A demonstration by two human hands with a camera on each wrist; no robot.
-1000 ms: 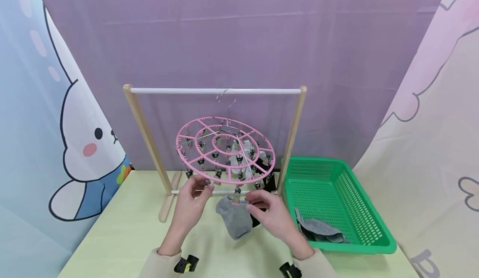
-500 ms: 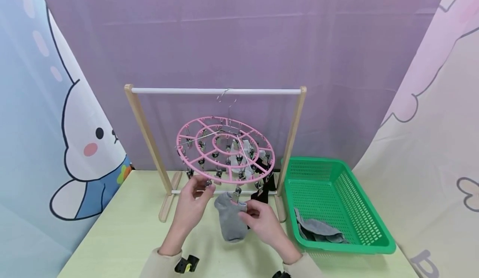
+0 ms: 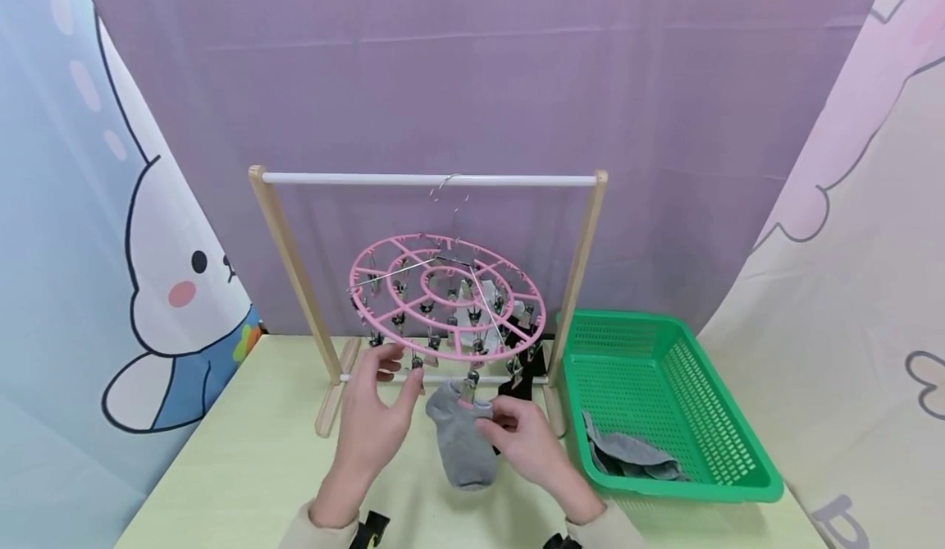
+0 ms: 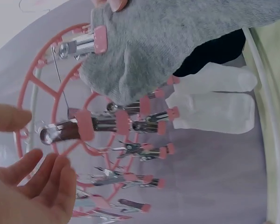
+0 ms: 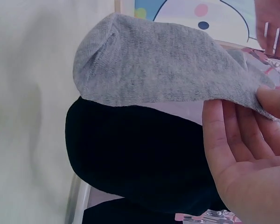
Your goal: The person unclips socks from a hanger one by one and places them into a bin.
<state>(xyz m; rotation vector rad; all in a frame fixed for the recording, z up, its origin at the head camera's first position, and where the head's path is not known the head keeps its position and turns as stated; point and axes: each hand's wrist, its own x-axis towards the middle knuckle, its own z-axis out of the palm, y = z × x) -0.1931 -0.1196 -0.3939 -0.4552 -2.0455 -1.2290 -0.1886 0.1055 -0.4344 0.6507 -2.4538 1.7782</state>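
Here we're watching the gray sock [image 3: 463,450] hanging by its cuff from a metal clip [image 3: 470,386] at the near edge of the pink round hanger [image 3: 458,356]! Our right hand [image 3: 526,442] is pinching the sock's opening edge, thumb on one face and fingers on the other. And over on the left, our left hand [image 3: 372,426] is hovering at a neighboring clip [image 4: 60,133], its fingers standing apart with that clip sitting between thumb and fingertips.

Near the gray sock we're spotting a black sock [image 5: 135,154] dangling, and deeper in, white socks [image 4: 214,112] are hanging too. Up top, the hanger is hooking over the white bar [image 3: 347,178] of a wooden-sided rack [image 3: 295,266], which is standing on the desk [image 3: 221,450]. Just right of it, the green basket [image 3: 627,389] is holding a crumpled piece of gray fabric [image 3: 638,455].
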